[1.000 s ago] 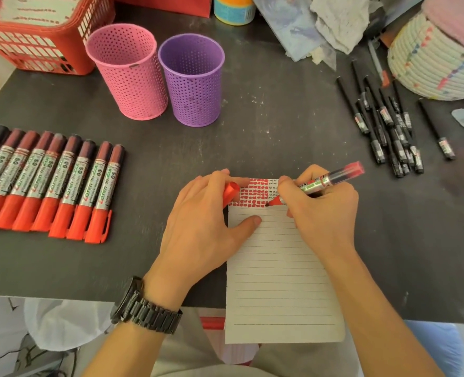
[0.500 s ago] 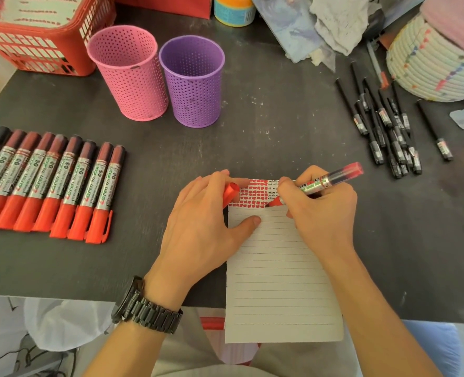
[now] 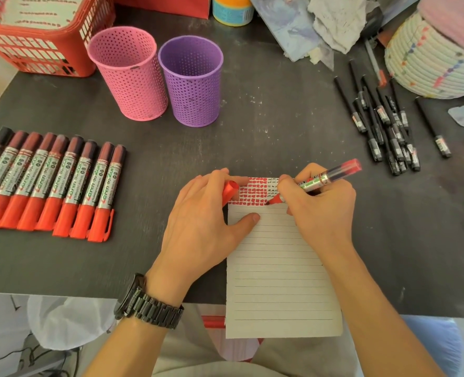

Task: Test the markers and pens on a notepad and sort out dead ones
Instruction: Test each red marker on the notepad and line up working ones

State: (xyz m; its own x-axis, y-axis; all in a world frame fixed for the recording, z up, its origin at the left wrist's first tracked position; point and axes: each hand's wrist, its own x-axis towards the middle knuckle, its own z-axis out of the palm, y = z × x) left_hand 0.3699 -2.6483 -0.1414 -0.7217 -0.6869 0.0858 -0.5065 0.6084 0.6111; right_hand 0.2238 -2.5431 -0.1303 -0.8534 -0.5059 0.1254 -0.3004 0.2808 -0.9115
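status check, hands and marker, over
Right hand grips red marker, tip on notepad. Left hand pins notepad, holds cap. Nothing in the way.

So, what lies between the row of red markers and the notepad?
In the head view, only the left hand lies there, resting on the dark table; it holds a red cap and its thumb presses the notepad.

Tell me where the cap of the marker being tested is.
Head view, near centre: the red cap is held in the left hand at the top-left corner of the notepad.
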